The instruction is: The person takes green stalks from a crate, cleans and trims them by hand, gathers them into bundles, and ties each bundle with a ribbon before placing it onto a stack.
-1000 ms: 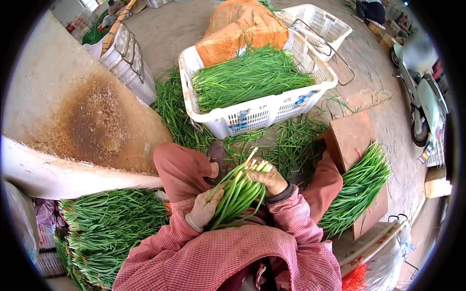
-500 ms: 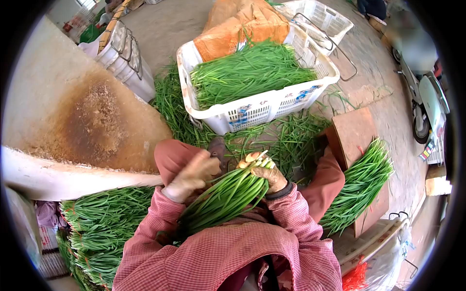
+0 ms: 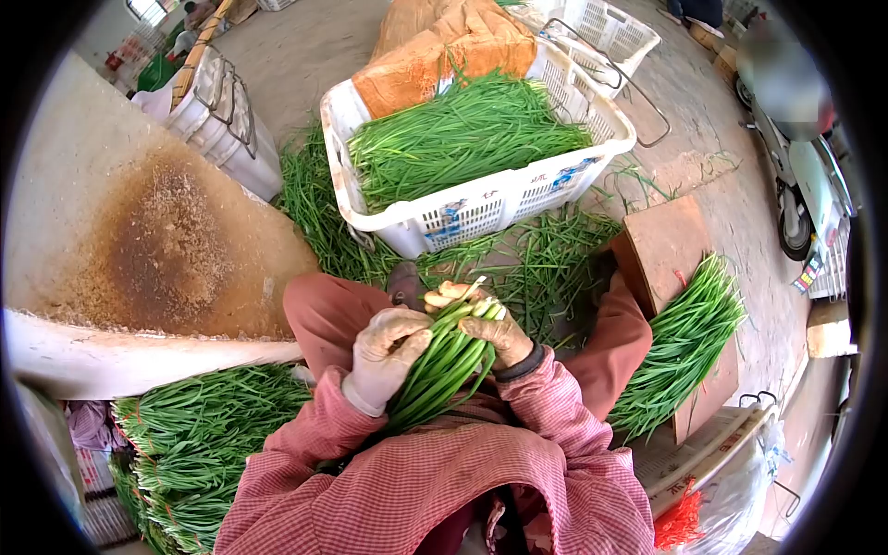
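Note:
Above my lap I hold a bunch of garlic chives (image 3: pixel 447 361), pale stem ends pointing away from me and green leaves hanging toward my jacket. My right hand (image 3: pixel 501 335) is wrapped round the stems near their pale ends, thumb on top. On the other side, my left hand (image 3: pixel 387 353), which looks covered by a thin pale glove, lies against the bunch with curled fingers and thumb closed on its leaves. The fingertips of both hands are partly hidden by the bunch.
Ahead stands a white crate (image 3: pixel 481 208) of chives with an orange sack (image 3: pixel 444 60). Loose leaves (image 3: pixel 546 268) litter the floor. Tied bunches (image 3: pixel 213 435) are stacked at left; another bunch (image 3: pixel 684 347) rests on a brown board (image 3: pixel 671 245) at right. Red ties (image 3: pixel 680 520) lie lower right.
My left hand, blurred and lifted beside the bunch before, has come in to the right and closed on the leaves. My right hand keeps its hold. The view has shifted slightly.

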Demonstrator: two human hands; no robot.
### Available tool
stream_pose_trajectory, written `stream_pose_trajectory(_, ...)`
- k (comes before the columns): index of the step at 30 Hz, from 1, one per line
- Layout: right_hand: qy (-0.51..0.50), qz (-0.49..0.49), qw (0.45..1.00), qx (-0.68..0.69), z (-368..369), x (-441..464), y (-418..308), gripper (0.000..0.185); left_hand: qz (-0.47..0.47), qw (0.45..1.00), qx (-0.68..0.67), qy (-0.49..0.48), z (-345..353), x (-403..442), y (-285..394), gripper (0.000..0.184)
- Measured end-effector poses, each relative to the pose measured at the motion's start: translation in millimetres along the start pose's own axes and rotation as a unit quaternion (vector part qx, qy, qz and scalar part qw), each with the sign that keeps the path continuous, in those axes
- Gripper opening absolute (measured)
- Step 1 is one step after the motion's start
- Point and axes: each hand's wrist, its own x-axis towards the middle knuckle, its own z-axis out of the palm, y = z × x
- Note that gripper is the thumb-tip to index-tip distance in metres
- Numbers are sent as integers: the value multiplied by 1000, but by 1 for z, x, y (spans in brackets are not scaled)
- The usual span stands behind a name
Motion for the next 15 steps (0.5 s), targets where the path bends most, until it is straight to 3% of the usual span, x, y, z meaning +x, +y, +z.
stream_pose_trajectory(3,44,-10,998,45,-1,0,7,31,79,994,72,-7,0,19,9,20)
stream_pose_trajectory(5,101,-14,994,-30,-1,-7,3,26,114,972,201,-51,-17,34,23,33)
stream_pose_trajectory(6,80,-12,996,-24,2,-7,-1,26,96,985,144,-2,-23,42,30,56)
stream_pose_trajectory(7,60,-6,998,-15,5,-9,-2,27,86,988,124,-12,-25,50,30,74)
stream_pose_trajectory(8,41,0,999,-10,10,-7,-3,28,8,990,-25,-136,-18,50,14,77)
stream_pose_trajectory(9,19,4,1000,-8,13,-2,-4,30,-66,949,-174,-253,-5,49,-7,82)
stream_pose_trajectory(10,23,17,998,-55,10,1,-4,50,-226,833,-360,-354,7,45,-12,83)
stream_pose_trajectory(11,25,12,998,-55,11,5,-6,50,-385,736,-470,-299,5,40,-3,80)
stream_pose_trajectory(13,58,-205,937,-278,13,7,-12,75,-391,674,-460,-426,5,51,-7,71)
stream_pose_trajectory(14,51,-173,884,-432,8,4,-27,86,-382,682,-428,-454,8,53,-10,68)
stream_pose_trajectory(15,29,-167,810,-561,3,5,-37,79,-368,692,-394,-480,10,54,-12,64)
